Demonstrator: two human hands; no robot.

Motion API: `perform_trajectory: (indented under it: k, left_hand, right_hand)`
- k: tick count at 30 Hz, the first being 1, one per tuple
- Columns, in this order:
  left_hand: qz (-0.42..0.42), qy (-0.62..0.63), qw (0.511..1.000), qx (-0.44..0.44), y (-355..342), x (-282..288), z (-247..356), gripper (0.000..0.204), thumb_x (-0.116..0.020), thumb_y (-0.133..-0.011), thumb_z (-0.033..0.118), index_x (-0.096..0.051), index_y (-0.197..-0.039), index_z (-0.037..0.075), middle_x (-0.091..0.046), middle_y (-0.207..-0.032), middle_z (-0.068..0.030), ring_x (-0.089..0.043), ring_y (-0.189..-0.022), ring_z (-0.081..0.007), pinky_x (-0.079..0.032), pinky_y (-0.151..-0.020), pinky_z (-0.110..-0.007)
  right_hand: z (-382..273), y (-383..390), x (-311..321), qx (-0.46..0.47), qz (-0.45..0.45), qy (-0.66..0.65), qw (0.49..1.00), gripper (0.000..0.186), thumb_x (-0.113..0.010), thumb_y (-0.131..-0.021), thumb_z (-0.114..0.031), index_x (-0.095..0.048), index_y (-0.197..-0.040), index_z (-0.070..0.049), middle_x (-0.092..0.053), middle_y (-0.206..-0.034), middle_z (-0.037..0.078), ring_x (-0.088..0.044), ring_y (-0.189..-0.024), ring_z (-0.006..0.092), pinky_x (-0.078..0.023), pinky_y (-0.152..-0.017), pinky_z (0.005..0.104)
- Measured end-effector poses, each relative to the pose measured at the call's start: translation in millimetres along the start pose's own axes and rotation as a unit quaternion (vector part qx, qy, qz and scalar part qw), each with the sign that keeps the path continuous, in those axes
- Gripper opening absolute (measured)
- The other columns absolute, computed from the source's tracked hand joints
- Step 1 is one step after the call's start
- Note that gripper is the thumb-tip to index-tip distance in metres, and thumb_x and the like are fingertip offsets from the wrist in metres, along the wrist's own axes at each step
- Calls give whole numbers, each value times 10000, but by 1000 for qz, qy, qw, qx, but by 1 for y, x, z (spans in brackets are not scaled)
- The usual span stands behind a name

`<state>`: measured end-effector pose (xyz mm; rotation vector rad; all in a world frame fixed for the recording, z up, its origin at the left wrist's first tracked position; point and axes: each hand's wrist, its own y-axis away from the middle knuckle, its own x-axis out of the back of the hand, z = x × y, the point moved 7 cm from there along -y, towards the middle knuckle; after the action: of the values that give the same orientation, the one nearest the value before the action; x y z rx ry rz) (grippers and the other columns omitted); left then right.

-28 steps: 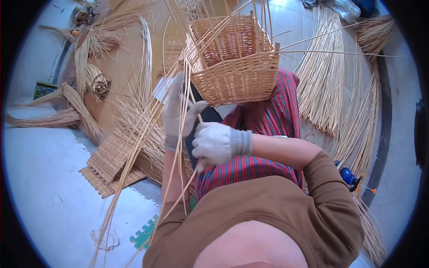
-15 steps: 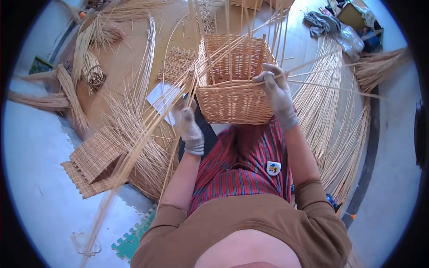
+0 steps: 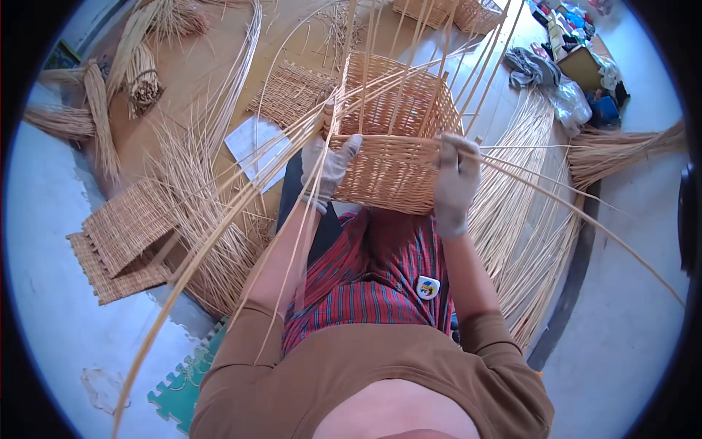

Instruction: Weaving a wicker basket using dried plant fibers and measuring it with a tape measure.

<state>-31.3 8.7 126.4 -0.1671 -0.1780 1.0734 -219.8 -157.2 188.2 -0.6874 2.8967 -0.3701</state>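
Observation:
A square wicker basket (image 3: 387,179) with upright stakes rests at my lap, its front wall toward me. My gloved left hand (image 3: 325,167) grips its left front corner, thumb along the front wall; the fingers behind are partly hidden. Long loose strands (image 3: 212,238) fan out past that hand to the lower left. At the right front corner, my gloved right hand (image 3: 456,179) is closed with fingertips pinched on a wicker strand (image 3: 563,199) at the rim. That strand trails far out to the right.
Bundles of loose wicker (image 3: 523,183) lie on the right, more wicker (image 3: 197,219) on the left. Flat woven panels (image 3: 131,223) and a white sheet (image 3: 256,150) are on the floor. Other baskets (image 3: 475,16) stand at the back. Cloth and bags (image 3: 570,106) sit far right.
My left hand has risen from below the strands onto the basket's left front corner. My right hand has curled shut and dropped slightly, and a long strand now reaches out to the right.

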Motion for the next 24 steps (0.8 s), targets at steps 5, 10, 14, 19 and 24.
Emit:
perform_trajectory:
  k: [5, 10, 14, 19, 24]
  left_hand:
    - [11, 213, 975, 64, 0, -12, -17, 548, -843, -827, 166, -596, -1288, 5, -670, -1197, -95, -636, -1049, -170, -519, -938, -308]
    - [127, 163, 978, 31, -1, -11, -38, 529, -865, -801, 208, -645, -1242, 17, -701, -1134, -63, -648, -1031, -179, -530, -918, -311]
    - [56, 231, 958, 162, -17, 9, -88, 547, -760, -729, -88, -614, -1244, 25, -672, -1160, -64, -650, -996, -182, -537, -883, -301]
    - [95, 283, 932, 203, -12, -45, -62, 500, -701, -746, -128, -621, -1219, 11, -660, -1142, -54, -649, -954, -163, -578, -728, -311]
    - [211, 332, 918, 54, 49, -14, 16, 198, -554, -974, 31, -658, -1140, 10, -653, -1152, -110, -602, -1053, -178, -511, -911, -323]
  right_hand:
    - [-80, -45, -99, 167, -173, 105, 965, 187, -627, -959, -91, -693, -1126, -37, -709, -959, 91, -670, -872, 169, -529, -775, 277]
    - [-96, -70, -171, 459, 0, 302, 836, 546, -628, -849, -78, -558, -1391, -80, -597, -1350, 209, -711, -799, 329, -562, -758, 408]
    - [-41, -72, -133, 217, -166, 257, 927, 319, -567, -958, -115, -528, -1273, -88, -698, -1024, 115, -679, -1036, 216, -538, -900, 343]
    - [37, 1, 30, 4, 50, -125, 991, 274, -488, -1068, -220, -499, -1297, -69, -687, -944, 80, -669, -861, 136, -548, -670, 268]
    - [57, -12, 72, -115, 67, -139, 981, 84, -656, -983, -139, -665, -1052, -91, -711, -1012, 51, -655, -857, 106, -502, -648, 213]
